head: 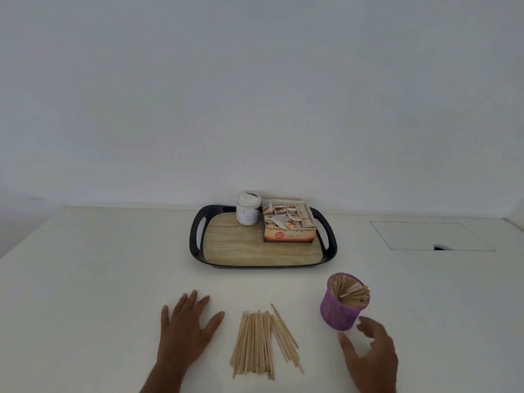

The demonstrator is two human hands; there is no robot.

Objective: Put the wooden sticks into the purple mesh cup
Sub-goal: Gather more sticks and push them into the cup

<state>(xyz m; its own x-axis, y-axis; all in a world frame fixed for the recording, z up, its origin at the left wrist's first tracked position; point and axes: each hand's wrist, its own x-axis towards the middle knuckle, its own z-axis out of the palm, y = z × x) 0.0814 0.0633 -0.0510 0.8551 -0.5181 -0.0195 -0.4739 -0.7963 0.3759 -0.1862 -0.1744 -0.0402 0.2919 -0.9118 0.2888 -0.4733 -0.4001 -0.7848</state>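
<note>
Near front edge of the tabletop point(85, 279), left hand point(185, 330) lies flat, fingers spread and straight, holding nothing. Right hand point(371, 353) is just in front of the purple mesh cup point(338, 310), fingers loosely curved, apart from its wall, empty. Between the hands a pile of wooden sticks point(261, 341) lies flat, long axes running front to back, the rightmost few angled so far ends lean left. The cup stands upright right of the pile, with more sticks inside leaning toward its right rim. Toward the back edge, a black-rimmed tray point(198, 236) with wood-pattern floor carries a white jar point(248, 209), label partly readable "Extra", and an open tea box point(289, 226) marked "Ginger Tea".
</note>
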